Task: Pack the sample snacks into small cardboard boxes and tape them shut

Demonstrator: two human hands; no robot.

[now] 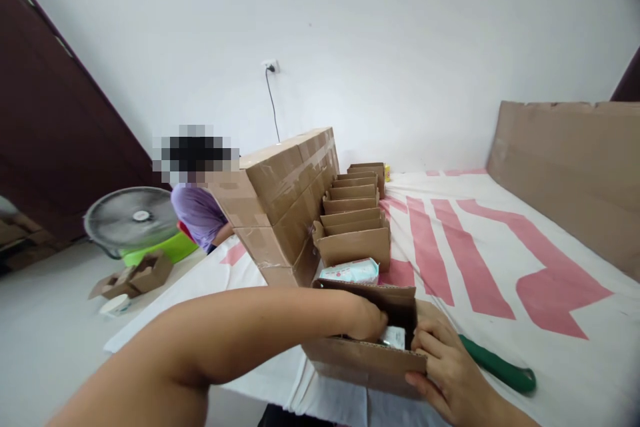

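Observation:
An open cardboard box (365, 363) stands at the near edge of the cloth-covered table. My left hand (367, 319) reaches down inside it, and the box wall hides most of its fingers. Beside those fingers, a small white packet (394, 337) shows in the box; whether I hold it cannot be made out. On the right end of the box, my right hand (443, 360) grips the wall, thumb outside and fingers at the rim. A green handle (500, 367) lies on the cloth just right of that hand. Behind the box rests a light-blue and white pack (350, 271).
Several open cardboard boxes (355, 247) run back in a row beside a wall of stacked taped cartons (285, 207). A large cardboard sheet (570, 180) stands at the right. Beyond the cartons sits a person in a purple sleeve (200, 217), near a fan (140, 217).

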